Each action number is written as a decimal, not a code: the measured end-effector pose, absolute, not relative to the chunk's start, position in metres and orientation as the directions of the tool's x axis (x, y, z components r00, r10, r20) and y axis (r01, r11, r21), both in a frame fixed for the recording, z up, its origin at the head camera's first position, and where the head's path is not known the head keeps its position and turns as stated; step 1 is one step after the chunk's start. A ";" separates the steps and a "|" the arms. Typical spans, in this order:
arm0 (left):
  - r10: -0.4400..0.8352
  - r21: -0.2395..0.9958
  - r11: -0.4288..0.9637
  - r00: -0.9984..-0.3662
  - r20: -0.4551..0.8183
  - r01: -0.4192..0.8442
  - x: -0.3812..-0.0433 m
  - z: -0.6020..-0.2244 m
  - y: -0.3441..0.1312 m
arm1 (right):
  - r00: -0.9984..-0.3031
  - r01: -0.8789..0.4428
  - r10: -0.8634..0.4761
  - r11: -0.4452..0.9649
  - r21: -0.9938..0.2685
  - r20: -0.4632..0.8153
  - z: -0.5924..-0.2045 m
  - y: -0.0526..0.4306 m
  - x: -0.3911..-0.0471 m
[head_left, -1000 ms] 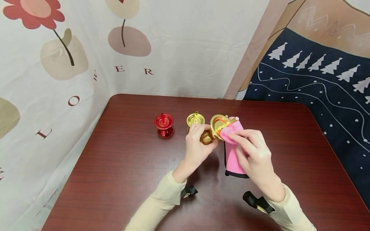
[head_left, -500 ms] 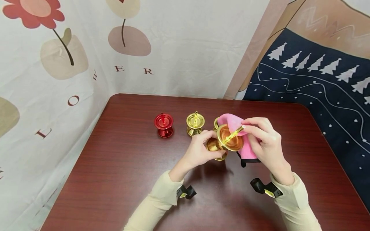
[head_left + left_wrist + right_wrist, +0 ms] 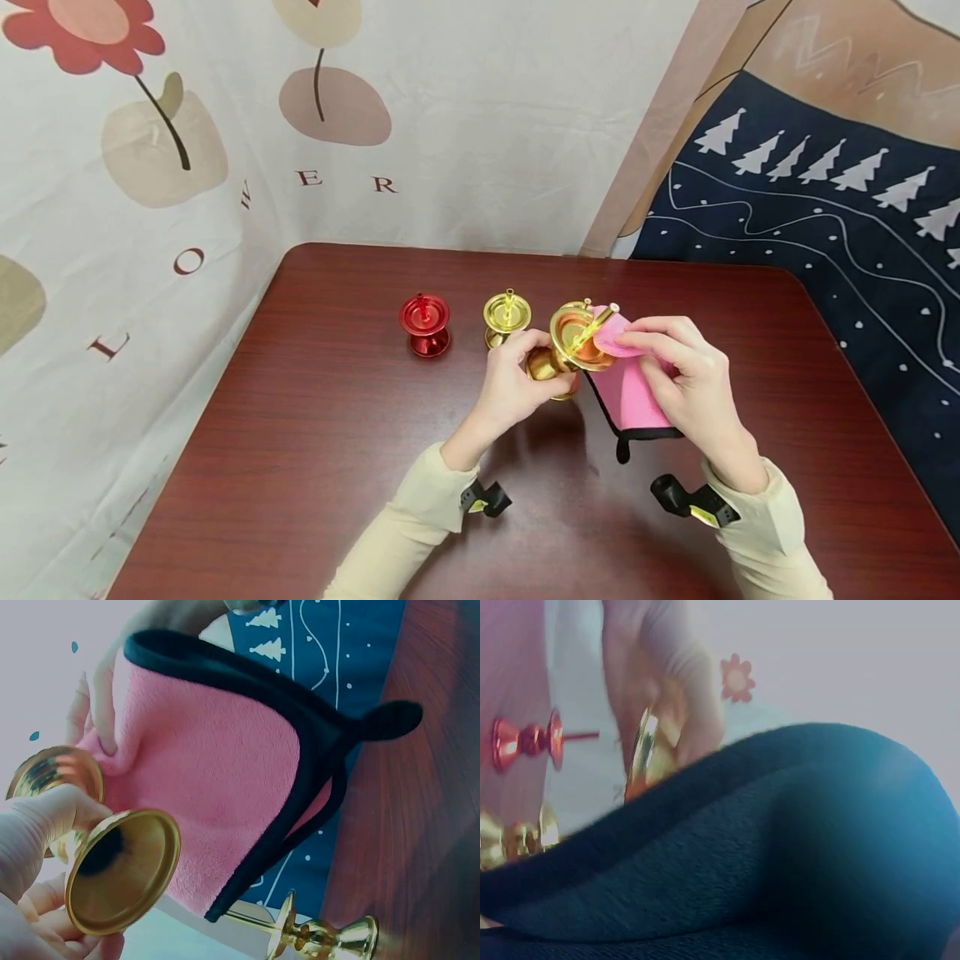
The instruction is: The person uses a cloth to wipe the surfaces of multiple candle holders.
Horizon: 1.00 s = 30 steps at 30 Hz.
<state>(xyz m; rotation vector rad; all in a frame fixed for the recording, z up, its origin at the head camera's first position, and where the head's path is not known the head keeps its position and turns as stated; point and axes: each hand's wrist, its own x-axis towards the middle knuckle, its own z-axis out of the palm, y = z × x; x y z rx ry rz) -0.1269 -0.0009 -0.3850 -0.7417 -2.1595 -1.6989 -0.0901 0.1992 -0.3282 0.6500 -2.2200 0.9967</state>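
A gold candle holder is tilted to the right above the table, its spike pointing up and right. My left hand grips it round the stem and foot. In the left wrist view its hollow foot faces the camera. My right hand pinches a pink cloth with black edging between thumb and fingers. The cloth's bunched top lies in the holder's dish, beside the spike; the rest hangs down. Close-up cloth, looking dark, covers much of the right wrist view.
A red candle holder and a gold one stand upright at the back of the brown table. Another gold holder stands mostly hidden behind the held one. Printed curtains rise behind the table.
The held candle holder dipped right and toward me, then came back up and left. The cloth went from the dish to behind the rim, then back into the dish; its lower edge swung right.
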 end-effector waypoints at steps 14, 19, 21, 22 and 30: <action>0.112 0.832 0.249 -0.868 0.483 0.495 -0.130 -0.384 0.000 | -0.964 -0.056 0.265 -0.232 -0.971 -0.007 -0.347 0.182 -0.072; 0.127 0.836 0.267 -0.877 0.463 0.480 -0.128 -0.384 0.005 | -0.988 0.069 0.087 -0.495 -0.866 -0.128 -0.356 0.170 -0.074; 0.136 0.836 0.277 -0.881 0.453 0.473 -0.127 -0.385 0.007 | -0.991 0.091 0.035 -0.544 -0.834 -0.131 -0.358 0.167 -0.075; 0.141 0.838 0.281 -0.884 0.446 0.468 -0.127 -0.385 0.007 | -0.991 0.099 0.020 -0.563 -0.821 -0.133 -0.358 0.166 -0.075; 0.303 0.792 0.308 -0.843 0.444 0.527 -0.126 -0.387 0.003 | -0.981 0.154 0.001 -0.609 -0.778 -0.195 -0.357 0.168 -0.079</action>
